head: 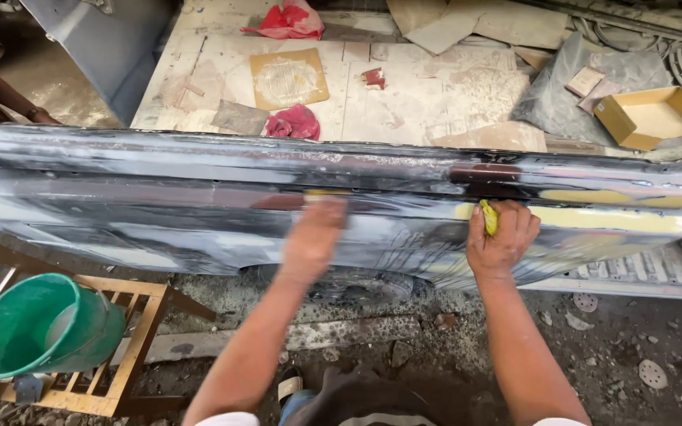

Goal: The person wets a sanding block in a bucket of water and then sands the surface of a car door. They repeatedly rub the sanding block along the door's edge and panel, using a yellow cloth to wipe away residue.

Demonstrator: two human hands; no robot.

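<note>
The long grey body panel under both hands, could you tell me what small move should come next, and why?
Probably another rubbing stroke along the panel toward its right end. The left hand lies flat on it, blurred in mid-stroke, with something yellowish at its fingertips. The right hand presses a yellow pad beside a pale yellow filler strip that looks unevenly smoothed.

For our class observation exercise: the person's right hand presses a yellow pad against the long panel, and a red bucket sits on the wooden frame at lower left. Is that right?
Not quite: the bucket is green, not red, as the head view shows. The rest stands: the right hand presses a yellow pad against the long panel, and the bucket sits on the wooden frame at lower left.
</note>
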